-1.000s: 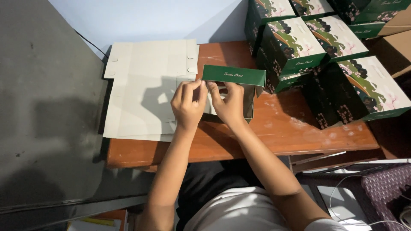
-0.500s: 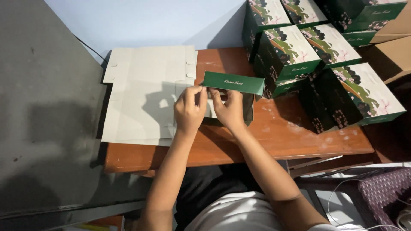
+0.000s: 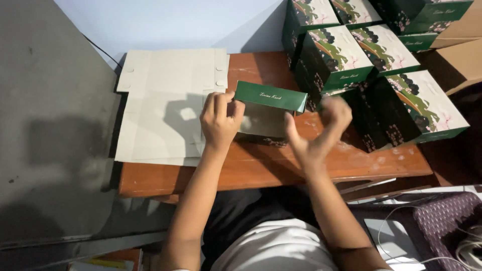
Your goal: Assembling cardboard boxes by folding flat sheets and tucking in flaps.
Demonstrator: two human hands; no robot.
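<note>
flat cardboard sheets (image 3: pixel 165 105) lain at the left of the wooden table (image 3: pixel 261 165) | left hand (image 3: pixel 219 120) kept closed on the left edge of the half-folded green box (image 3: pixel 268 108) mid-table | right hand (image 3: pixel 316 133) now lifted off the box, fingers spread, blurred | finished green boxes (image 3: pixel 371 75) stacked at right
</note>
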